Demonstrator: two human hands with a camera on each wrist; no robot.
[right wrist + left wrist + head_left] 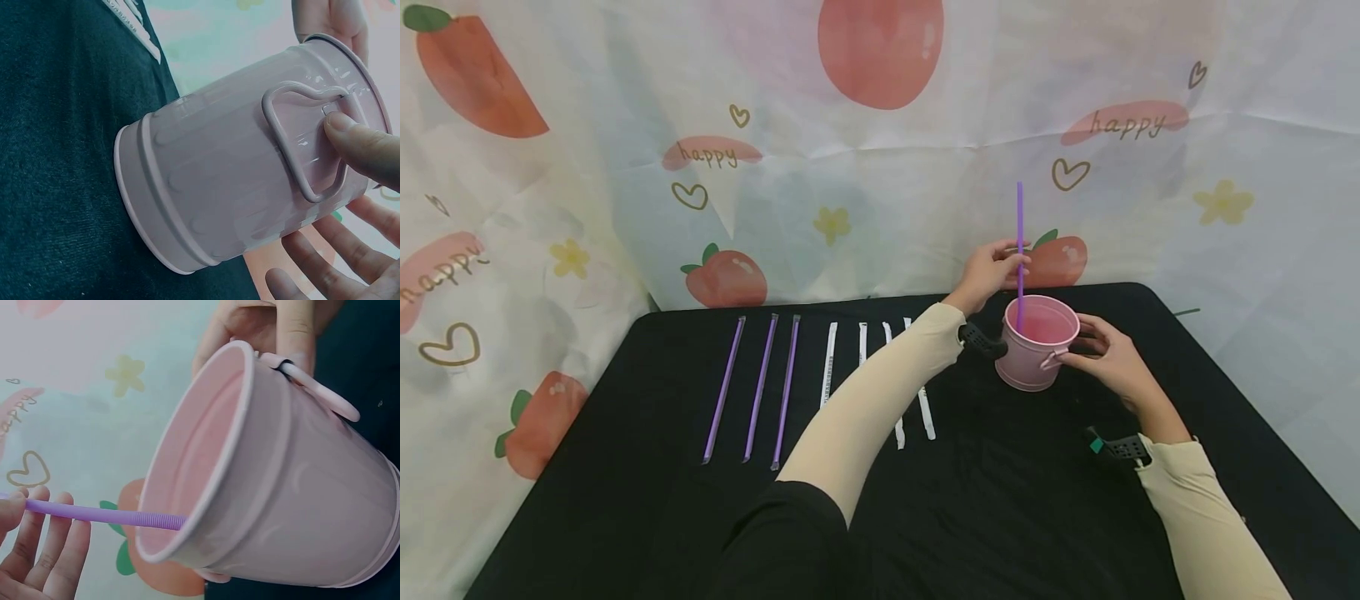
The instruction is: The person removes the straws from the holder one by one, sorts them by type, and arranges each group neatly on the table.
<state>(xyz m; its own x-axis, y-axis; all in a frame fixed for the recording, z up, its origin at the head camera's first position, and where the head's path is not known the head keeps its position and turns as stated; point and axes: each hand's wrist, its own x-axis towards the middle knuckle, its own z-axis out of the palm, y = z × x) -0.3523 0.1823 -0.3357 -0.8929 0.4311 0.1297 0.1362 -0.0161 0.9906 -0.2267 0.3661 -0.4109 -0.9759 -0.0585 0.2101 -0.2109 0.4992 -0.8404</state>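
A pink bucket (1028, 364) with small side handles stands upright on the black-covered table, toward its back right. My left hand (987, 273) is above the bucket's left rim and pinches a purple straw (1020, 217) between thumb and fingers. The straw stands almost vertical, its lower end inside the bucket; in the left wrist view, its ribbed section (164, 520) lies at the rim. On the other side, my right hand (1112, 364) holds the bucket, thumb pressed by the handle (284, 144) and fingers round the far side.
Three purple straws in clear wrappers (758, 387) lie side by side on the left of the black tablecloth (647, 500). Several white paper-wrapped sticks (830, 358) lie nearer the middle, partly covered by my left sleeve (872, 392). A fruit-print curtain (887, 183) hangs behind the table.
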